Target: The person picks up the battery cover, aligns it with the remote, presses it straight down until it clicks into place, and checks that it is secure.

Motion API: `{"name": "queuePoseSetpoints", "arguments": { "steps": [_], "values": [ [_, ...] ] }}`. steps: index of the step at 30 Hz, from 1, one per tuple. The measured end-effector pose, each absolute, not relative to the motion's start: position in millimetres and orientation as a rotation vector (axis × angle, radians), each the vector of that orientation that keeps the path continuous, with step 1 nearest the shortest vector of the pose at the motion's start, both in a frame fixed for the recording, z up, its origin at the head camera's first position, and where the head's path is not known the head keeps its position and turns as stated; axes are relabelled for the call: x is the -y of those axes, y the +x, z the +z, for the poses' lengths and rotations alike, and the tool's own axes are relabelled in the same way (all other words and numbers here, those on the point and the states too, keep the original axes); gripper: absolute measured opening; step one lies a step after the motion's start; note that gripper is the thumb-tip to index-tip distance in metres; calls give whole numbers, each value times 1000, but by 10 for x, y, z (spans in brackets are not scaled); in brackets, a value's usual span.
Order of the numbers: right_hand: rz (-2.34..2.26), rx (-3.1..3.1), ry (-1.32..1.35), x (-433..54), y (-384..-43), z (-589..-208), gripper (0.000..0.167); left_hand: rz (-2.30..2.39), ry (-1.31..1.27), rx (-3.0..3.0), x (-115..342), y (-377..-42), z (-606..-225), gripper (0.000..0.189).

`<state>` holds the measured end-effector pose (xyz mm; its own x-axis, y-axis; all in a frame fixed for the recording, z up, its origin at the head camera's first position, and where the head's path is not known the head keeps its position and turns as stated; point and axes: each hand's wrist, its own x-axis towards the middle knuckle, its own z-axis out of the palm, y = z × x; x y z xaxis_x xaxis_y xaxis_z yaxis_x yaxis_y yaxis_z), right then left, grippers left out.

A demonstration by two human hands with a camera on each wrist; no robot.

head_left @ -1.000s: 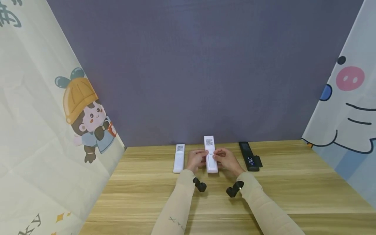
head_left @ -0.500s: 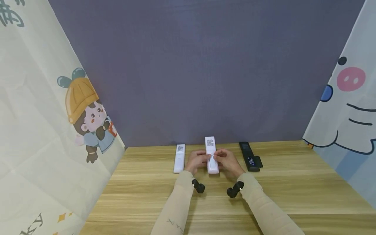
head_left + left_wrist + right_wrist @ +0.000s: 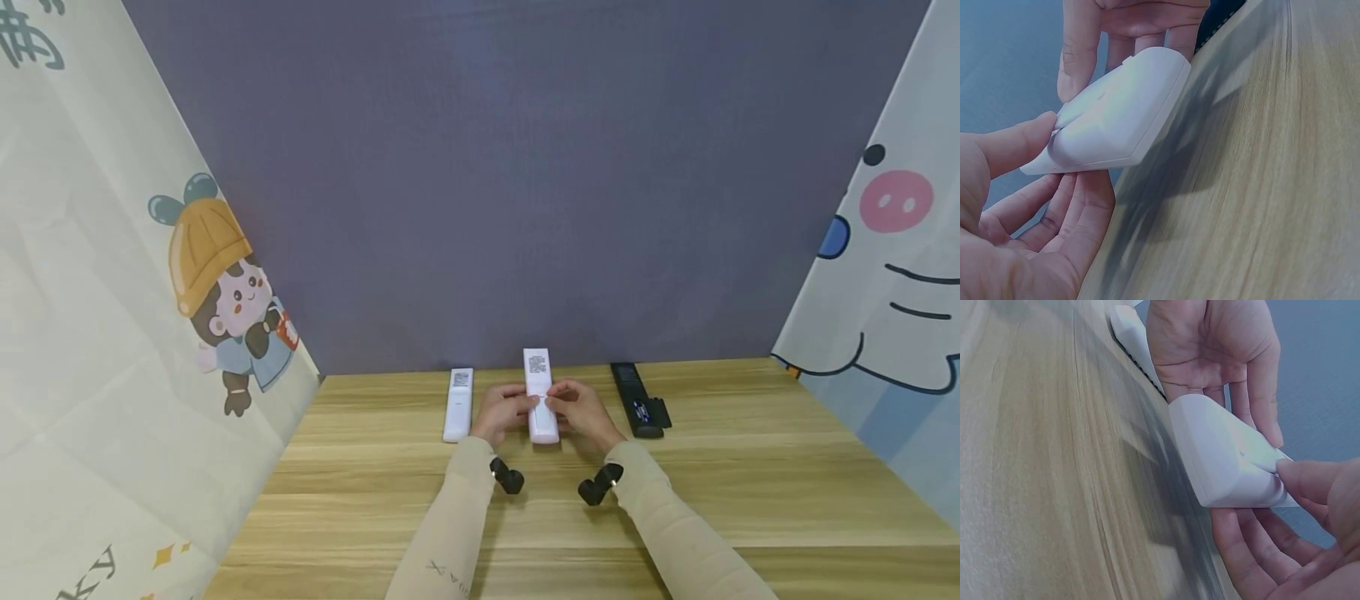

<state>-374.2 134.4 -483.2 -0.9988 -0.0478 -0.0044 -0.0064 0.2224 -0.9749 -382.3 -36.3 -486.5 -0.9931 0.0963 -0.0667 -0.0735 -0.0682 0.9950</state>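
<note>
A white remote control point(image 3: 538, 379) is held back side up between both hands, raised a little off the table, its printed label at the far end. My left hand point(image 3: 501, 412) grips its left edge, thumb on the back and fingers curled beneath, as the left wrist view shows with the remote's rounded end point(image 3: 1141, 100). From the right, my right hand point(image 3: 583, 410) holds the other edge, its thumb point(image 3: 1304, 478) pressing at the battery cover's seam. The right hand's fingers point(image 3: 1260, 550) support the underside.
Left of the hands lies another white remote point(image 3: 457, 406), label side up. A black remote point(image 3: 628, 387) lies to the right, its battery bay uncovered and a small black cover point(image 3: 658, 412) beside it. A dark partition point(image 3: 480, 208) rises behind the wooden table point(image 3: 360, 508).
My left thumb has slid farther in over the remote's back, toward the right thumb. The remote has shifted very slightly right and stays in both hands.
</note>
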Motion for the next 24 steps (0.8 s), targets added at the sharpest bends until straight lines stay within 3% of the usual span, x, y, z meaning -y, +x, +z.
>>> {"name": "queuePoseSetpoints", "arguments": {
  "steps": [24],
  "values": [
    [-2008, -2394, 28, -1315, -3743, -4832, 14, 2235, 2, -2081, 327, -3817, -4864, 41]
  ]
}}
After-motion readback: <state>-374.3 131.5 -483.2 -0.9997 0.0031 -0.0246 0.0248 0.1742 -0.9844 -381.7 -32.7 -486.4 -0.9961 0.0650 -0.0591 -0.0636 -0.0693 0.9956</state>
